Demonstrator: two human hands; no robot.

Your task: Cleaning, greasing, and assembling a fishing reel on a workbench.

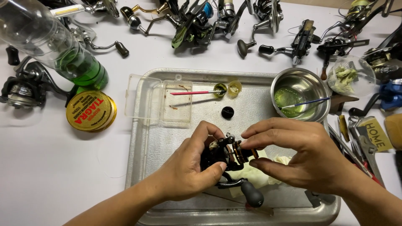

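1. Reel body (222, 161), black, sits over the metal tray (167, 138), clasped in the left hand (188, 171).
2. Right hand (301, 155) pinches a small brown part (240, 151) at the reel's top; best kept square.
3. Work low over the tray so loose pieces land there.

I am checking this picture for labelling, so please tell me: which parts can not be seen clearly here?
All in the head view:
- Black reel body: mostly hidden by the left hand.
- Small brown part: partly covered by the right hand's fingertips; its kind is unclear.
- Clear bottle: top cut off by the upper left edge.
- Metal tray: front rim cut off by the bottom edge.
- Steel bowl's greenish contents: reflections blur them.
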